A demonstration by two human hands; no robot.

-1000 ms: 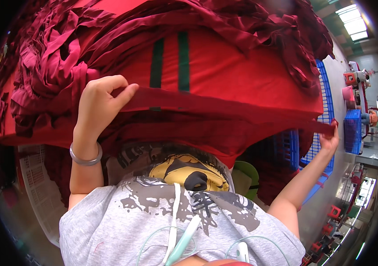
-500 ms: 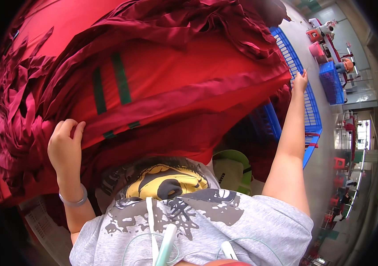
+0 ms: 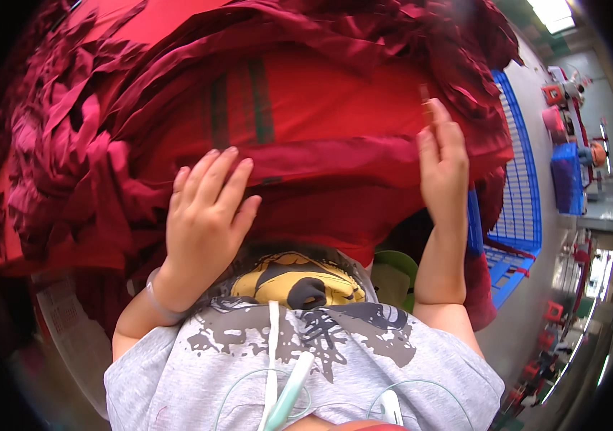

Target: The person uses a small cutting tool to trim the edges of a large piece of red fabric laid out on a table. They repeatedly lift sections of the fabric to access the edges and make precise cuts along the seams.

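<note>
A dark red strip of cloth (image 3: pixel 342 158) runs crosswise over red cloth (image 3: pixel 342 93) in front of me. My left hand (image 3: pixel 209 205) lies on the strip's left part, fingers stretched out and holding nothing. At the right part of the strip is my right hand (image 3: pixel 446 169), its fingers closed around a slim, thin-tipped thing (image 3: pixel 425 100) that points away from me. Blur hides what kind of thing it is. Beyond the strip, two dark green stripes (image 3: pixel 259 100) cross the red cloth.
Crumpled dark red cloth (image 3: pixel 91 151) is heaped at the left and along the far side. A blue plastic basket (image 3: pixel 522 172) stands beyond the right edge, and a pale crate (image 3: pixel 73 330) at lower left. Red stools (image 3: pixel 553 311) and people are farther right.
My left hand has let go of the cloth's edge and moved right, now flat on the strip. My right hand has come in leftward from the far right corner. The cloth lies less stretched.
</note>
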